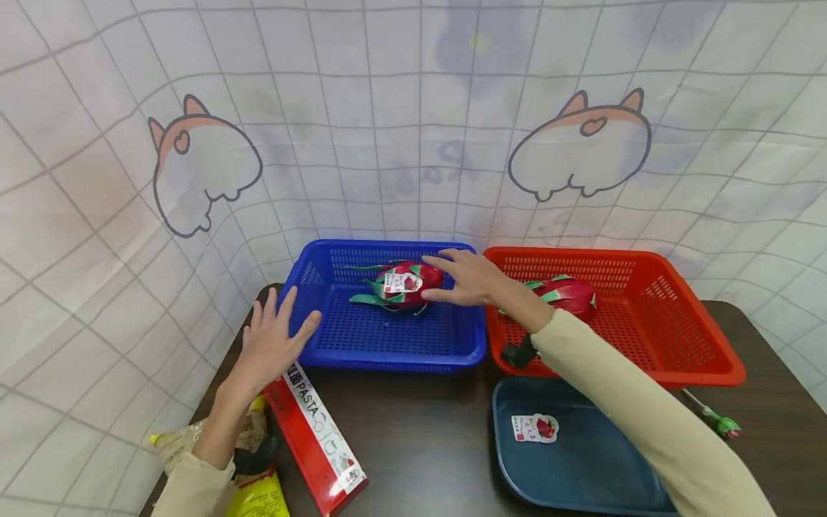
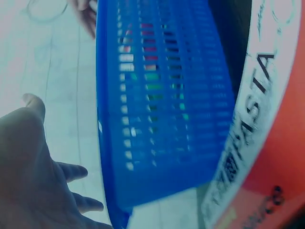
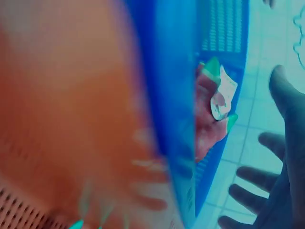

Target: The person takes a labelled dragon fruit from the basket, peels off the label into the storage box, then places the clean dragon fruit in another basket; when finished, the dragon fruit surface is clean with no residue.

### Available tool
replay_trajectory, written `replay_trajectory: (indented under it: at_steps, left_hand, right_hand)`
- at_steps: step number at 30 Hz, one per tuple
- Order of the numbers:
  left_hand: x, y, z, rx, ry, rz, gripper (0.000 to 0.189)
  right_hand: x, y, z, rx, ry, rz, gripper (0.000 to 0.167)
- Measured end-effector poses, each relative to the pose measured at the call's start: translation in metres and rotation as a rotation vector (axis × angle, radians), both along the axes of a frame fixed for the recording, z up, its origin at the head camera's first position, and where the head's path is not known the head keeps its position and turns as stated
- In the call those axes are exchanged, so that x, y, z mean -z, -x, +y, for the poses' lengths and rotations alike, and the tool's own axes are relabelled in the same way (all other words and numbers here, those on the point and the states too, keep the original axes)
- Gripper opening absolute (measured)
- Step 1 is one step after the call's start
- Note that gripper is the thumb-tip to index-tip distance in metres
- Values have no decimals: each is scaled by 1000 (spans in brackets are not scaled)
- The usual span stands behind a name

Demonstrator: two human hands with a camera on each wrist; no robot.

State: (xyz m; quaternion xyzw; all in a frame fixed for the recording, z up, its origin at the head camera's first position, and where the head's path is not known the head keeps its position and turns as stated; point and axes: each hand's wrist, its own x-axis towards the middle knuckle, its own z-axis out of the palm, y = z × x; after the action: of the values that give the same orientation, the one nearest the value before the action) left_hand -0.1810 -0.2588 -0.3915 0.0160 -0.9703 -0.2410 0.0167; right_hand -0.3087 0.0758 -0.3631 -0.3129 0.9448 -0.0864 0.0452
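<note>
A dragon fruit with a white label sticker lies in the blue basket. Over that basket's right part my right hand reaches, fingers spread and thumb apart, close to the fruit's right end. In the right wrist view, a gap shows between the spread fingers and the fruit. My left hand hovers by the basket's left front corner, fingers spread, with nothing in it. The left wrist view shows this hand beside the basket's wall.
The red basket on the right holds another dragon fruit. A dark blue tray with a dragon fruit sticker stands in front. A red pasta box, bagged food and a wrapped lollipop lie around.
</note>
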Motion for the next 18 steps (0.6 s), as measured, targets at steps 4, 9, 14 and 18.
replay_trajectory:
  at_steps: [4, 9, 14, 18]
  left_hand:
    - [9, 0, -14, -3, -89, -22, 88]
    - [21, -1, -22, -6, -189, -36, 91]
    - [26, -6, -23, -20, -222, -53, 96]
    - [27, -10, -20, -45, -227, -75, 101]
  right_hand:
    - [2, 20, -18, -23, 68, -108, 78]
    - [9, 38, -36, -40, 171, -235, 72]
    - [17, 47, -47, 12, 266, -316, 71]
    - [25, 49, -54, 67, 324, -360, 73]
